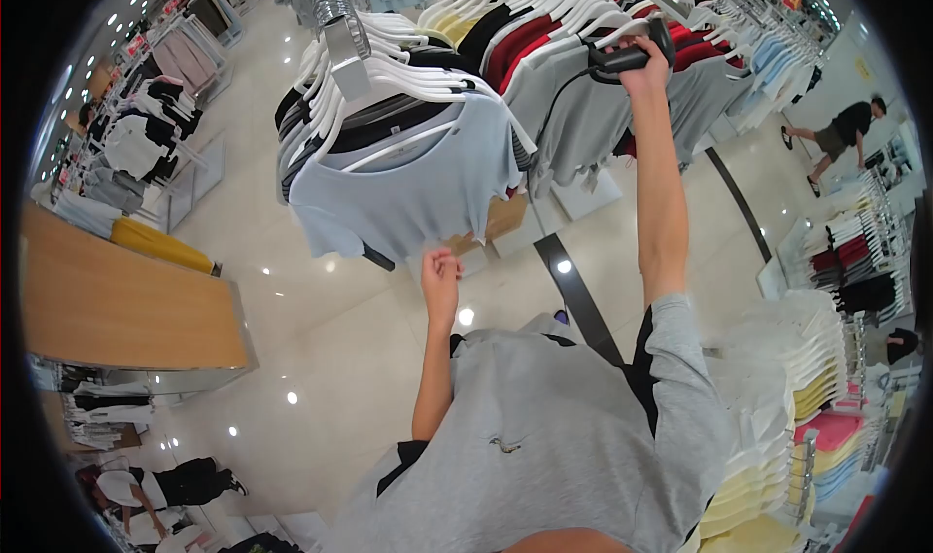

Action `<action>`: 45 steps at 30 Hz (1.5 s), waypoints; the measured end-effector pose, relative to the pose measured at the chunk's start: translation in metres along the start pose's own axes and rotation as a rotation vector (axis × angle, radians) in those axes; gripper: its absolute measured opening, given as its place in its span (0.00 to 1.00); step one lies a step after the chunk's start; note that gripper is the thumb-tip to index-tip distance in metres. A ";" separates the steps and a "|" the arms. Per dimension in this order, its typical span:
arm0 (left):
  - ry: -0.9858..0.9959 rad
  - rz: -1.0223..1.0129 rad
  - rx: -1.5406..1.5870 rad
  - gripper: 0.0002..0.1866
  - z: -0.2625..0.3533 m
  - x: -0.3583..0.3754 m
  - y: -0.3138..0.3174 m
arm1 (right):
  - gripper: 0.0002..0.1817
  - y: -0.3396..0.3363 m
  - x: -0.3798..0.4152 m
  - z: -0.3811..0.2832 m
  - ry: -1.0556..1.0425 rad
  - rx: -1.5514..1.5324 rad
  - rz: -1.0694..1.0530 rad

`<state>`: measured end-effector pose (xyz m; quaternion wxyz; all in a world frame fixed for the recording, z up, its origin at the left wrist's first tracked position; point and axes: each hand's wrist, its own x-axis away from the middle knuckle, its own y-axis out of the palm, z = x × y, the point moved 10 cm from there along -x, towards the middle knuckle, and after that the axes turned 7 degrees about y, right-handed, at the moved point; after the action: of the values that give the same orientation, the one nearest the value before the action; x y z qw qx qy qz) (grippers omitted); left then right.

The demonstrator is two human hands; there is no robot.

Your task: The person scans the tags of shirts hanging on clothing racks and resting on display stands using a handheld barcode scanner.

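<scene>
The right hand (646,67) is raised high on a straight arm and clenched around a black scanner (630,55), whose head points into the row of hanging shirts just beyond the fingers. Directly past that hand hang grey and red shirts on white hangers (544,4), packed close along the rack.

The left hand (442,271) sits lower and nearer the body, its fingers curled together just under the hem of a pale blue shirt (408,189). Whether it pinches a tag or the cloth itself cannot be told; it is at the hem's edge, touching or almost so. That blue shirt hangs at the front of the rack, above the left hand and well to the left of the right hand.

Below both hands is the person's own grey shirt (554,446). To the right of the right arm stand stacks of folded white, yellow and pink shirts (807,397). Far left of the left hand is a wooden worktop (126,310). Another person (841,130) walks on the floor far off to the right.
</scene>
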<state>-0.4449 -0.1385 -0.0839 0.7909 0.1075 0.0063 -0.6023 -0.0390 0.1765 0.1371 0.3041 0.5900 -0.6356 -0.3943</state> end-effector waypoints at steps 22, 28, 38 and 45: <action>-0.208 -0.186 0.059 0.09 -0.037 0.023 0.053 | 0.21 0.003 0.143 -0.061 -0.310 0.089 -0.087; 0.588 0.118 -0.522 0.24 0.120 0.011 0.083 | 0.26 0.016 0.243 0.056 -0.158 0.519 -0.175; 0.694 0.023 -0.791 0.09 0.186 -0.059 0.066 | 0.32 0.070 0.314 0.162 0.233 0.849 -0.588; 0.942 0.328 -1.050 0.14 0.300 -0.103 0.002 | 0.30 0.020 0.357 0.229 0.438 0.978 -0.665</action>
<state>-0.5072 -0.0937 0.2235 0.7317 -0.0390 0.6188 -0.2831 -0.2867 -0.1446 0.0104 -0.0168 0.8940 -0.4478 -0.0017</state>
